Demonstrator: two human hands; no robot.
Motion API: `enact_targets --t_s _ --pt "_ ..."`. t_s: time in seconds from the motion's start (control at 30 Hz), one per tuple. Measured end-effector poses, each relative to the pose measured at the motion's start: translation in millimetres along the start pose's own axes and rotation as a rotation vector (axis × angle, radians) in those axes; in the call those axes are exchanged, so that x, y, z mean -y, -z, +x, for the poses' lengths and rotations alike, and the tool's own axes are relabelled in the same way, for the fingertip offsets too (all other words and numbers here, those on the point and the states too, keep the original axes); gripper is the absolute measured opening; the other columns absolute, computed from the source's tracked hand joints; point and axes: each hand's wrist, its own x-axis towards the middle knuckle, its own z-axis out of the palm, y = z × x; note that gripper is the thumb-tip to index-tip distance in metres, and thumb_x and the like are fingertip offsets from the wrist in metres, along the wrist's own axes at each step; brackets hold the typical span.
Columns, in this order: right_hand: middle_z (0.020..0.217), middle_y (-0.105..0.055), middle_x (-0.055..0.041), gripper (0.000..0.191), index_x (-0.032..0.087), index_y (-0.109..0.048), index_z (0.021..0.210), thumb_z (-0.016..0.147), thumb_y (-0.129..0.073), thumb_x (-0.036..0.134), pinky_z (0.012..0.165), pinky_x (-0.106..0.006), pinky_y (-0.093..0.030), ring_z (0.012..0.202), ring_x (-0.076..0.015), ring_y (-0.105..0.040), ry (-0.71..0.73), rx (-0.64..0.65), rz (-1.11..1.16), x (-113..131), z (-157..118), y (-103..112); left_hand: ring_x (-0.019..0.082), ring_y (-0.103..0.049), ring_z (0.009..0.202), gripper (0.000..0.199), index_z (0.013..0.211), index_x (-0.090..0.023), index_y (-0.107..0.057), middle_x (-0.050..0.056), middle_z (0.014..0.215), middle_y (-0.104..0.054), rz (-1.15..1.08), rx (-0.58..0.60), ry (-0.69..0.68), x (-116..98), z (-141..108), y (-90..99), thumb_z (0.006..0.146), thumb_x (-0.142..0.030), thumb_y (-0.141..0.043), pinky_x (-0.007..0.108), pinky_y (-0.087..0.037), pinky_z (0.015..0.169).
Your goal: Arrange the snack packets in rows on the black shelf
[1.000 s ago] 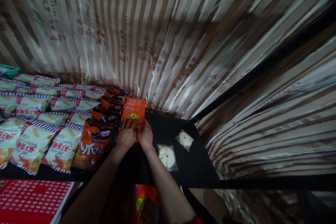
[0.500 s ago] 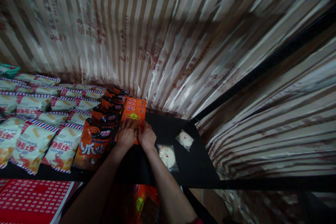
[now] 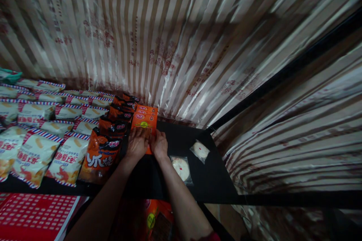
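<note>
Dim, slightly blurred, glare on sheeting (image 3: 175,58)

Most likely a small shop or its stock area: near nine o'clock, matching white snack packets (image 3: 36,158) with striped edges stand in rows on a black shelf (image 3: 212,180), like goods on display. At eight o'clock, dark-topped orange bags (image 3: 100,154) line up front to back, with flat orange packs (image 3: 145,115) overlapping just beside them. Striped, printed sheeting (image 3: 152,26) hangs behind at twelve o'clock.
</note>
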Motion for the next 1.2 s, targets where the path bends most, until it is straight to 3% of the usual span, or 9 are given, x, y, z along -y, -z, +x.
enact_targets --t_s 0.4,0.57,0.73,0.93,1.2 --pt "0.106 -0.058 -0.008 0.032 0.022 -0.056 0.117 0.09 -0.042 0.028 0.072 -0.026 -0.044 0.086 -0.0175 -0.062 -0.011 0.01 -0.016 -3 -5 0 0.03 -0.029 0.135 0.041 0.123 -0.014 -0.055 0.009 0.14 -0.045 0.012 0.029 -0.035 1 1 0.2 0.084 -0.022 -0.045 0.043 -0.025 0.111" --pt "0.109 -0.06 -0.0073 0.032 0.024 -0.057 0.117 0.09 -0.042 0.032 0.081 -0.029 -0.043 0.1 -0.0204 -0.057 -0.002 -0.035 -0.085 -6 -2 -2 0.03 -0.028 0.136 0.043 0.124 -0.017 -0.055 0.009 0.14 -0.046 0.008 0.01 -0.028 -1 0 -0.8 0.082 -0.021 -0.047 0.044 -0.025 0.111" --pt "0.114 -0.061 -0.0098 0.038 0.017 -0.055 0.123 0.09 -0.039 0.025 0.094 -0.029 -0.036 0.107 -0.0209 -0.052 0.033 -0.078 -0.066 -10 20 -6 0.031 -0.024 0.137 0.042 0.124 -0.015 -0.056 0.01 0.143 -0.042 0.011 -0.006 -0.012 -1 0 -2.6 0.084 -0.024 -0.046 0.044 -0.026 0.11" --pt "0.116 -0.062 -0.0137 0.041 0.01 -0.053 0.127 0.09 -0.039 0.022 0.096 -0.03 -0.033 0.11 -0.0222 -0.053 0.008 -0.048 -0.054 -12 52 -8 0.031 -0.022 0.138 0.045 0.128 -0.015 -0.052 0.009 0.144 -0.04 0.008 0.016 -0.006 -2 1 -3.8 0.084 -0.024 -0.046 0.046 -0.024 0.111" --pt "0.103 -0.067 -0.0114 0.035 0.017 -0.062 0.115 0.091 -0.039 0.026 0.09 -0.029 -0.039 0.097 -0.0204 -0.06 0.018 -0.03 -0.051 -13 74 -13 0.032 -0.021 0.138 0.045 0.126 -0.016 -0.054 0.008 0.144 -0.04 -0.005 0.018 -0.013 0 1 -6.8 0.083 -0.023 -0.045 0.047 -0.024 0.111"
